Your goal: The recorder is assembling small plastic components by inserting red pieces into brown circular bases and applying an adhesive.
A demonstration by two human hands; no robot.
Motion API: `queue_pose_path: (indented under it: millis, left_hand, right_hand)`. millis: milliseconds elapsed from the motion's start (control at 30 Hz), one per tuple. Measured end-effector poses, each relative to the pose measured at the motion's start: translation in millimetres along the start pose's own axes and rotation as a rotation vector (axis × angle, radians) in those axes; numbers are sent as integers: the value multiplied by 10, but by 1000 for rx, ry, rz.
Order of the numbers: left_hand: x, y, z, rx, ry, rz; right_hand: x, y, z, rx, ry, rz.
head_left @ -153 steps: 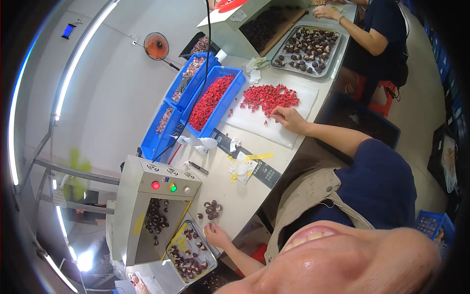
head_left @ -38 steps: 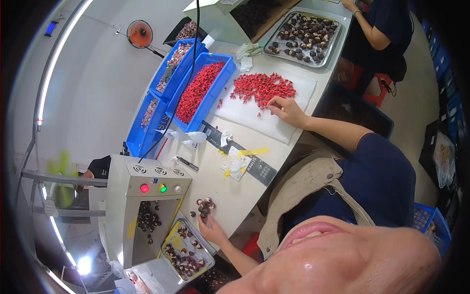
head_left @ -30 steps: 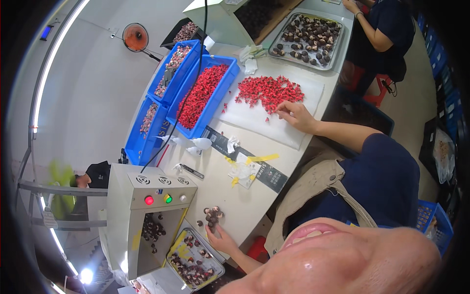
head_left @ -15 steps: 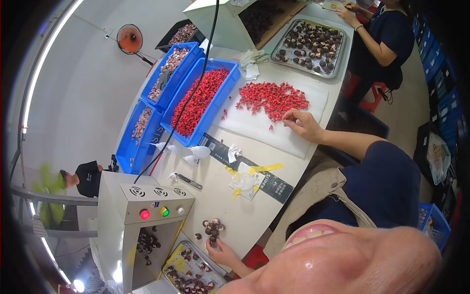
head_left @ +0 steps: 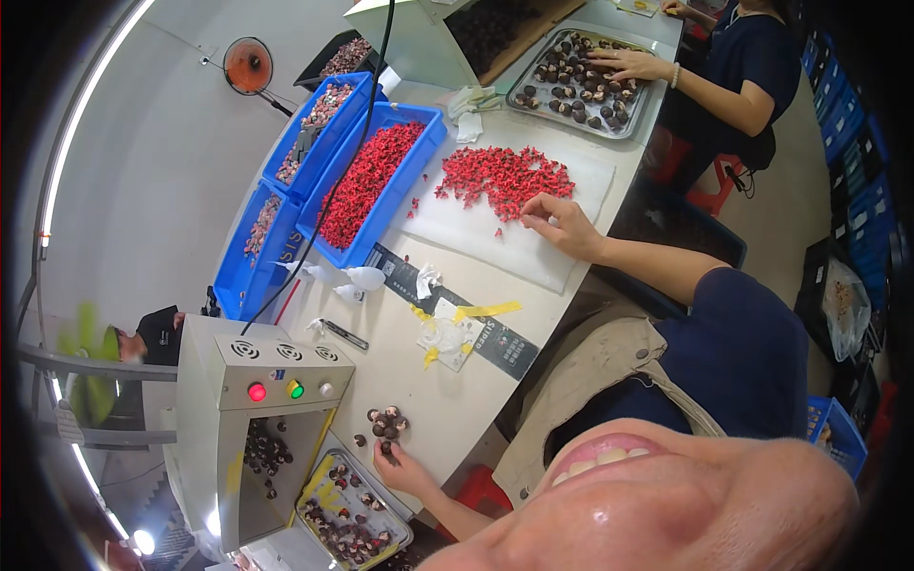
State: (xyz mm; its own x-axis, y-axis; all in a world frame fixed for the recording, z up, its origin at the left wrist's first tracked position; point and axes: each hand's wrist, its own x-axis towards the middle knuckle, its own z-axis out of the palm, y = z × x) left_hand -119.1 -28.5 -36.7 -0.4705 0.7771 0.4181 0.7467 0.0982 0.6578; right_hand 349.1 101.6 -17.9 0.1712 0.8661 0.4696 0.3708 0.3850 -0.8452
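Note:
My left hand (head_left: 404, 472) has its fingers closed on a small round dark-brown piece (head_left: 387, 448), which looks like a figurine head. Right beside it on the table lies a small cluster of brown-and-cream figurine heads (head_left: 388, 420). My right hand (head_left: 564, 228) hovers at the near edge of a spread of small red pieces (head_left: 505, 181), thumb and forefinger pinched together. Whatever might be between those fingertips is too small to make out. The red pieces lie on a white foam sheet (head_left: 476, 240).
Beyond the sheet stands a blue bin (head_left: 430, 143) full of red pieces. A machine with lit buttons (head_left: 286, 366) and a metal tray of heads (head_left: 388, 550) are near my left hand. At the far right, a co-worker's hand (head_left: 628, 65) reaches over another tray (head_left: 624, 128).
The whole view has shifted slightly. The co-worker's hand has come over the far tray of heads. Both my hands keep nearly the same places and poses.

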Motion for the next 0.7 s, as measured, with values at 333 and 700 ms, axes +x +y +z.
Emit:
queue_pose_path:
  millis: [333,700]
  left_hand:
    - [1,153,-32,37,4,-9]
    - [23,-103,33,2,43,-35]
  right_hand:
    - [-1,25,9,-18,-10,-12]
    - [2,11,47,-47,-47,-14]
